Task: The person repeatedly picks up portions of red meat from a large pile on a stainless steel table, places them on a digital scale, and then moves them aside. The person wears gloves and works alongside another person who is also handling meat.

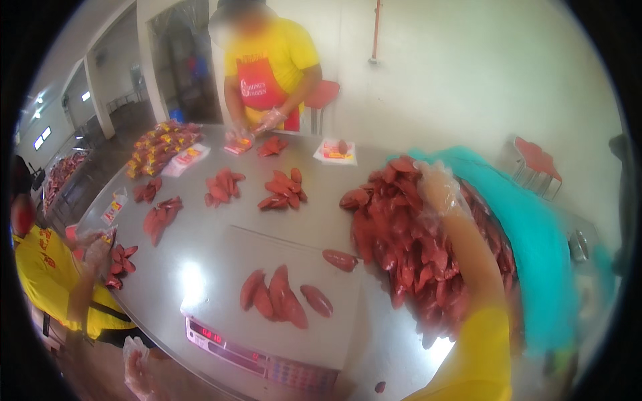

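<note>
My right hand (441, 188), in a clear plastic glove, reaches to the top of a large heap of red sausages (421, 250); whether its fingers grip one is hidden. My left hand (136, 368), also gloved, hangs beyond the table's near left edge, with its finger posture unclear. Before me, several red sausages (287, 298) lie on the flat metal platform (225, 280) of a digital scale with a lit red display (220, 338). One more sausage (340, 260) rests at the platform's right edge. Small groups of sausages (283, 190) are spread over the steel table (200, 250).
A teal sheet (531, 240) borders the heap. Across the table, a co-worker's gloved hands (256, 128) handle a printed packet (238, 145). Another co-worker's hands (98, 250) are at the left edge. Packed sausages (160, 145) are piled far left; printed bags (337, 152) lie at the back.
</note>
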The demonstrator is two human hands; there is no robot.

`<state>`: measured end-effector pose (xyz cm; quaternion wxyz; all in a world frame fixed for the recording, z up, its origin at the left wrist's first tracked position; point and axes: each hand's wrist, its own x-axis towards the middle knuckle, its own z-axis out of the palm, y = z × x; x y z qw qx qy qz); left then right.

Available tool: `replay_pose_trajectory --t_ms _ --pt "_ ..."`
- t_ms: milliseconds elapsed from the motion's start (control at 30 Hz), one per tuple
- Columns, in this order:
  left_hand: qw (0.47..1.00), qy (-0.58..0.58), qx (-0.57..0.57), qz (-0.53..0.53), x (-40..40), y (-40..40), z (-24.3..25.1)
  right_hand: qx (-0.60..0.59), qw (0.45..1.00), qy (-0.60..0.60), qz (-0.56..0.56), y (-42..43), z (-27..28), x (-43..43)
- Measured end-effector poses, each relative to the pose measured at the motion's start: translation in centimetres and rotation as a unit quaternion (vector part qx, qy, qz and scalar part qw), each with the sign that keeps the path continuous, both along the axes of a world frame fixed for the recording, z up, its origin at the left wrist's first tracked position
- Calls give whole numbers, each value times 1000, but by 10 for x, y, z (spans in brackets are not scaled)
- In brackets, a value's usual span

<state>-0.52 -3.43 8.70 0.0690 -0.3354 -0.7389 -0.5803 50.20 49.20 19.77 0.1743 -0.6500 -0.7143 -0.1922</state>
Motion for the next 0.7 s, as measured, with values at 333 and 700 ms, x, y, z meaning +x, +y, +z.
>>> replay_pose_trajectory --t_ms 333,700 --pt "992 -39 52 -111 -5 32 7 83 985 82 125 -126 -66 -2" --pt "970 -48 -135 -195 -10 37 -9 -73 855 357 371 -182 -59 -138"
